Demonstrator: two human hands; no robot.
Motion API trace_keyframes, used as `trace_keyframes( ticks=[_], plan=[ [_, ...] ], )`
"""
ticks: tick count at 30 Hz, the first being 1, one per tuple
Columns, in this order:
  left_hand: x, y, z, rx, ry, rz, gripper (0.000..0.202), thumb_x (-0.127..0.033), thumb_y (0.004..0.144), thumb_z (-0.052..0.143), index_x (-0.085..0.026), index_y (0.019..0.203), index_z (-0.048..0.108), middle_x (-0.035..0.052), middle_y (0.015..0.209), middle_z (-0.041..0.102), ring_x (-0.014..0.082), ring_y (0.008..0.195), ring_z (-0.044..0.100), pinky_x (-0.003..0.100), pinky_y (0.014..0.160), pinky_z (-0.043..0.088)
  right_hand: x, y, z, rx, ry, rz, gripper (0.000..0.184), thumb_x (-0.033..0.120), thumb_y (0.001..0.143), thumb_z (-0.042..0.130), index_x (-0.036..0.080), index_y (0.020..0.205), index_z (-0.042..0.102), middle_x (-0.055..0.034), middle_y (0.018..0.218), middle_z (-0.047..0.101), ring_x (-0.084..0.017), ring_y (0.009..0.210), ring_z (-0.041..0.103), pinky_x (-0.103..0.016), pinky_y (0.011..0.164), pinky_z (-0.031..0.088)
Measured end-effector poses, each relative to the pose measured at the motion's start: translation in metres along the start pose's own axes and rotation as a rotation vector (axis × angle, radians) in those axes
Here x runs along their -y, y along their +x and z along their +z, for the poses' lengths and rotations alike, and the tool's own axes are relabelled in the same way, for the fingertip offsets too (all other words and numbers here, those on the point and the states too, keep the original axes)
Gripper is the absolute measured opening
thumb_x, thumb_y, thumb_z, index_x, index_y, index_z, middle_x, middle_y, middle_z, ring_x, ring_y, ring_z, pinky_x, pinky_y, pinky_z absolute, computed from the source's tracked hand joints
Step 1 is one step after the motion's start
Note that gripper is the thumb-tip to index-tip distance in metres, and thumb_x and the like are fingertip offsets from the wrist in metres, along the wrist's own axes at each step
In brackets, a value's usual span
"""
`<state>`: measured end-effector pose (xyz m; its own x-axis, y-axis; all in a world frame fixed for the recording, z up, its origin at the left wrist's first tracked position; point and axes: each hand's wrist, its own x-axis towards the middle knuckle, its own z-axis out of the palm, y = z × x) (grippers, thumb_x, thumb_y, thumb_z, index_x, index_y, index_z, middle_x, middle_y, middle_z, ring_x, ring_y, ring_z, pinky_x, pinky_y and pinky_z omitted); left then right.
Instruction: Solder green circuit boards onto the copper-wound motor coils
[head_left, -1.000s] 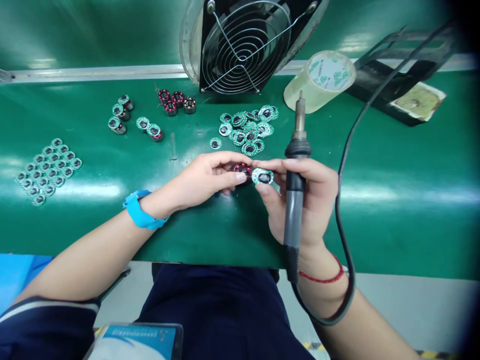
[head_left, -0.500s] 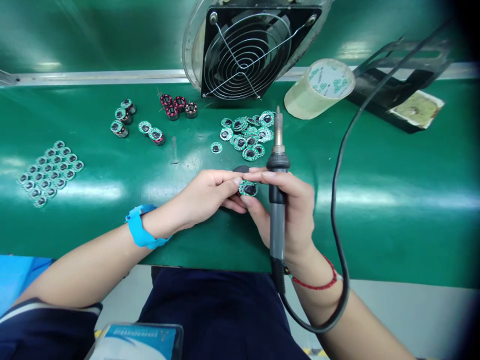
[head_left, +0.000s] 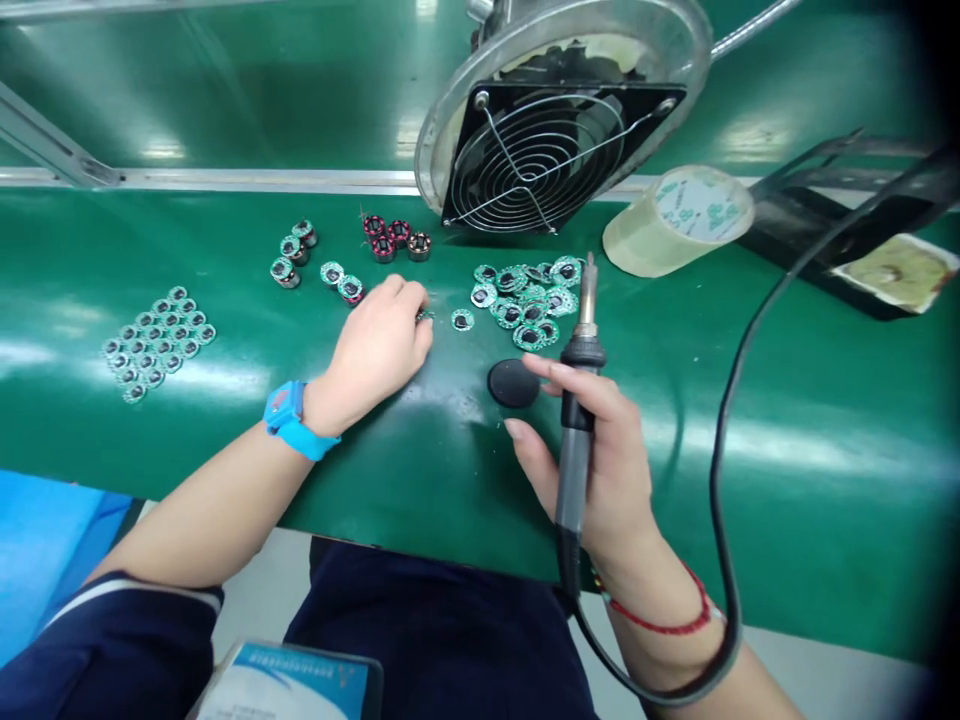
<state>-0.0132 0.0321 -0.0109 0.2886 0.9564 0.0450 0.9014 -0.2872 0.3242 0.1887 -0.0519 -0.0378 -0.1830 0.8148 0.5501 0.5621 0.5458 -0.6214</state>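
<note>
My left hand (head_left: pixel 381 335) is closed around a small round circuit board (head_left: pixel 426 315). Only the board's green edge shows by the fingertips; whether a coil is attached under it is hidden. Just behind this hand stand two coils with boards (head_left: pixel 349 290) on top. In my right hand (head_left: pixel 619 455) a soldering iron (head_left: pixel 574 465) is held upright, tip pointing away from me. The thumb and forefinger of that hand are spread apart with nothing between their tips. Beside the forefinger lies a black round pad (head_left: pixel 514 383). A single loose board (head_left: pixel 463 320) lies between the hands.
A heap of round boards (head_left: pixel 531 312) lies behind the pad. Bare red coils (head_left: pixel 384 248) and board-topped coils (head_left: pixel 285 272) stand left of it. Rows of boards (head_left: pixel 166 335) lie far left. A fan (head_left: pixel 529 165), tape roll (head_left: pixel 675 225) and iron stand (head_left: pixel 817 255) line the back.
My left hand has moved away from the right, left and back, taking the board off the pad. My right hand has released the board and keeps the iron. The camera view has shifted.
</note>
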Motion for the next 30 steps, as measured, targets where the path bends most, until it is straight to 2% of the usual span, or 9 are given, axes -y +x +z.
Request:
trace_keyframes(
  ticks=[2,4,8,12,15,18,20,24,30],
  plan=[
    [0.01,0.004,-0.001,-0.048,0.213,0.006,0.025,-0.019,0.09,0.041,-0.01,0.086,0.064,0.0147,0.103,0.06,0.0304,0.1,0.053,0.046,0.089,0.045,0.0,0.0,0.0,-0.001,0.003,0.0,0.061,0.013,0.08,0.067,0.024,0.135,0.044,-0.0103,0.122,0.064,-0.023,0.104,0.062,-0.041,0.087,0.052],
    [0.018,0.006,-0.004,-0.065,0.276,-0.019,0.029,-0.018,0.091,0.038,-0.009,0.09,0.065,0.0154,0.102,0.06,0.032,0.102,0.053,0.048,0.09,0.045,0.0,-0.001,-0.001,-0.003,-0.001,0.01,0.059,0.014,0.08,0.067,0.024,0.134,0.045,-0.01,0.122,0.065,-0.023,0.102,0.062,-0.041,0.086,0.052],
    [0.024,0.01,-0.012,-0.049,0.095,-0.084,0.027,-0.013,0.088,0.043,-0.009,0.107,0.061,0.0107,0.097,0.063,0.023,0.089,0.059,0.039,0.083,0.049,-0.001,-0.001,-0.001,-0.018,-0.007,0.03,0.057,0.014,0.08,0.066,0.023,0.132,0.046,-0.0098,0.119,0.065,-0.022,0.1,0.063,-0.04,0.086,0.051],
    [0.026,0.01,-0.024,-0.028,0.071,-0.082,0.022,-0.014,0.089,0.044,-0.011,0.096,0.064,0.0084,0.092,0.062,0.0215,0.088,0.058,0.038,0.084,0.049,-0.002,-0.002,-0.002,-0.018,-0.004,0.063,0.056,0.014,0.081,0.065,0.025,0.132,0.046,-0.0086,0.118,0.065,-0.022,0.097,0.062,-0.04,0.084,0.051],
    [0.029,0.007,-0.034,0.045,0.135,0.04,0.027,-0.024,0.091,0.052,-0.01,0.111,0.063,0.0124,0.111,0.059,0.0266,0.104,0.055,0.043,0.096,0.046,-0.002,-0.003,-0.003,-0.017,-0.012,0.071,0.053,0.015,0.081,0.064,0.023,0.131,0.047,-0.0091,0.115,0.065,-0.021,0.094,0.062,-0.04,0.082,0.052],
    [0.036,0.002,-0.04,0.186,0.199,0.169,0.049,-0.034,0.086,0.064,-0.01,0.127,0.055,0.0148,0.122,0.054,0.0302,0.11,0.052,0.046,0.097,0.046,-0.002,-0.003,-0.003,-0.02,-0.016,0.071,0.053,0.015,0.082,0.064,0.023,0.132,0.047,-0.0094,0.115,0.065,-0.022,0.094,0.062,-0.04,0.082,0.052],
    [0.04,0.001,-0.04,0.216,0.237,0.179,0.043,-0.03,0.086,0.063,-0.009,0.123,0.057,0.0142,0.115,0.057,0.0297,0.106,0.053,0.044,0.094,0.047,-0.002,-0.002,-0.003,-0.017,-0.016,0.075,0.053,0.015,0.082,0.064,0.023,0.131,0.047,-0.0091,0.114,0.065,-0.022,0.094,0.062,-0.04,0.081,0.053],
    [0.04,0.002,-0.034,0.128,0.261,0.194,0.026,-0.021,0.091,0.053,-0.008,0.112,0.059,0.013,0.103,0.061,0.0275,0.098,0.056,0.042,0.087,0.049,-0.002,-0.001,-0.003,-0.006,-0.02,0.08,0.051,0.015,0.083,0.063,0.023,0.13,0.048,-0.0092,0.112,0.066,-0.021,0.092,0.062,-0.04,0.081,0.053],
    [0.041,0.007,-0.021,0.096,0.226,0.187,0.038,-0.011,0.09,0.045,-0.009,0.127,0.051,0.0141,0.109,0.067,0.0274,0.104,0.058,0.043,0.09,0.049,-0.002,-0.003,-0.005,-0.011,-0.032,0.079,0.053,0.016,0.083,0.063,0.024,0.132,0.046,-0.0088,0.112,0.066,-0.021,0.09,0.062,-0.04,0.08,0.053]
  ],
)
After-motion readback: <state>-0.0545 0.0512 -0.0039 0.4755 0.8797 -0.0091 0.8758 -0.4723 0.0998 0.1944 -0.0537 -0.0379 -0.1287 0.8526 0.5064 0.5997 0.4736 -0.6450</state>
